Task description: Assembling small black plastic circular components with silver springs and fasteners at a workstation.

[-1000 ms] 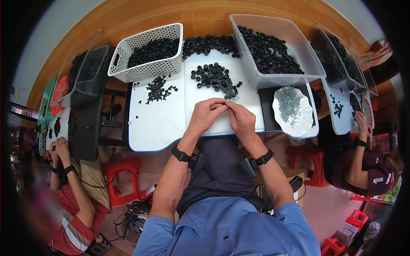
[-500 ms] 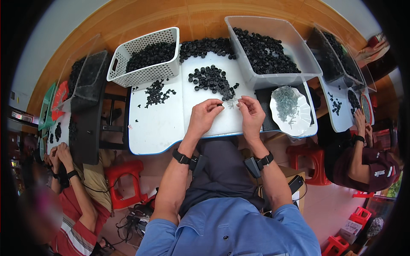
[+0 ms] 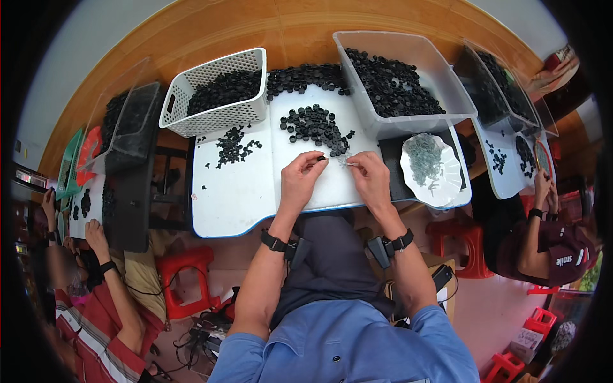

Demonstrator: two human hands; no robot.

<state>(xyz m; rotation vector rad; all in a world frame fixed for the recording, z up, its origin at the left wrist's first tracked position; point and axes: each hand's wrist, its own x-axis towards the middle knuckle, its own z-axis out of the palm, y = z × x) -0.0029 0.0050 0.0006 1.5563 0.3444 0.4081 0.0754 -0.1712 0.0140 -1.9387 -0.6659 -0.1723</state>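
Over the white table my left hand (image 3: 302, 180) pinches a small round black cap (image 3: 321, 158) between thumb and fingertips. My right hand (image 3: 372, 179) is closed in a pinch at a little heap of thin clear pieces (image 3: 342, 160). Whatever lies between its fingertips is too small to make out. Just beyond both hands spreads a loose pile of black caps (image 3: 313, 124). To the left lies a scatter of smaller black parts (image 3: 234, 147). A white scalloped plate (image 3: 454, 171) on the right holds many thin, pale-green clear pieces (image 3: 423, 159).
A white perforated basket (image 3: 220, 122) and a clear plastic bin (image 3: 428, 127), both holding black caps, stand at the back. More caps (image 3: 303, 78) lie between them. Co-workers sit left and right; red stools (image 3: 185, 281) stand on the floor.
My right hand has moved slightly left, its fingers now pinched at the clear pieces. My left hand keeps the black cap. At left, a co-worker's hands have moved apart.
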